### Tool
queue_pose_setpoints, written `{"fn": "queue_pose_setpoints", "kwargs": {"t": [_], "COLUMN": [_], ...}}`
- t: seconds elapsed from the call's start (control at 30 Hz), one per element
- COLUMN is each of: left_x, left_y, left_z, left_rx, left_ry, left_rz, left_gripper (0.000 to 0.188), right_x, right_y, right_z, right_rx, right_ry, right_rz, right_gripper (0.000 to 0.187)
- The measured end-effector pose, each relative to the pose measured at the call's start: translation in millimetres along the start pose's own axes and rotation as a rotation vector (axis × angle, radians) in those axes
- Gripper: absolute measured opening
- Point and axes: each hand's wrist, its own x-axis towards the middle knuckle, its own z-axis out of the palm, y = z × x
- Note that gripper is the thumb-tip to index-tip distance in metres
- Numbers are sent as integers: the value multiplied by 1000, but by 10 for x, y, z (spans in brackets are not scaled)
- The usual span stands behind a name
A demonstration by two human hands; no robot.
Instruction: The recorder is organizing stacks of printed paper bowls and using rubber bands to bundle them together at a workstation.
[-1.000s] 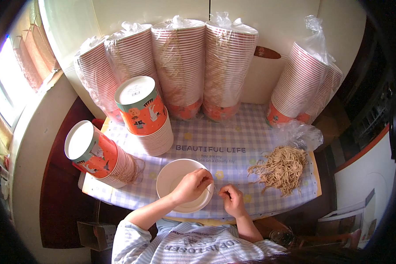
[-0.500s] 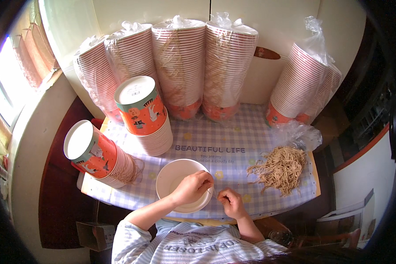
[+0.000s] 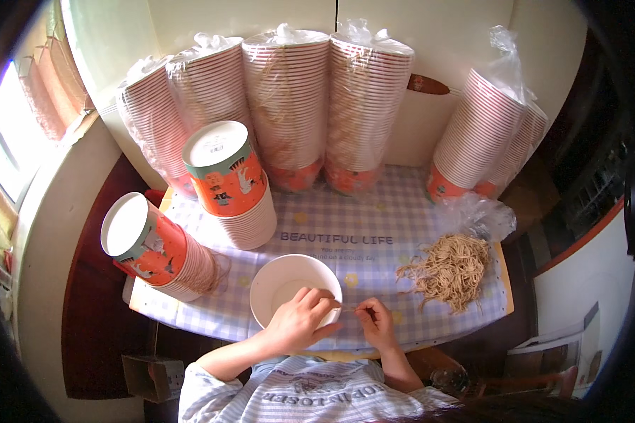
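Observation:
A white paper tub (image 3: 267, 287) stands mouth up at the table's near edge. My left hand (image 3: 300, 323) reaches over its near right side, fingers bent toward the rim and thumb held apart. Just right of the tub, my right hand (image 3: 376, 323) is closed in a pinch on what looks like a thin cord, faintly visible between the hands. Whether the cord passes through the tub's wall is too small to tell. Farther right lies a loose pile of tan cords (image 3: 453, 271).
Two upside-down stacks of orange and green tubs, the nearer stack (image 3: 166, 257) with cords hanging from it and the farther stack (image 3: 226, 187), stand at left. Several plastic-wrapped tub stacks (image 3: 286, 106) line the back; more wrapped tubs (image 3: 476, 134) stand far right. A checked cloth (image 3: 395, 211) covers the table.
My left hand has shifted down, its thumb spreading from the fingers. My right hand has turned and risen slightly, its fingertips now pointing toward the tub's rim.

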Motion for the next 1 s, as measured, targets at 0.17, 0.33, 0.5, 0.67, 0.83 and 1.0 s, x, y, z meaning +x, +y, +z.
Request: {"fn": "queue_pose_setpoints", "kwargs": {"t": [0.17, 0.33, 0.5, 0.67, 0.83, 1.0], "left_x": [-306, -470, -548, -484, -438, -630], "left_y": [42, -63, -357, -667, -599, -392], "left_z": [-43, -76, -111, -56, 293, 768], "left_rx": [203, 368, 428, 447, 273, -316], "left_ry": [-11, -24, 104, 294, 556, 493], "left_rz": [28, 180, 29, -1, -172, -348], "left_gripper": [31, 20, 18, 25, 31, 20], "right_x": [-34, -60, -171, -369, -404, -440], "right_y": [11, 57, 164, 244, 240, 305], "right_z": [-44, 2, 13, 127, 222, 304], "right_rx": [-102, 14, 76, 197, 314, 198], "right_ry": [1, 60, 6, -262, -453, -443], "right_rz": [3, 42, 126, 409, 577, 534], "right_gripper": [12, 16, 21, 23, 18, 16]}}
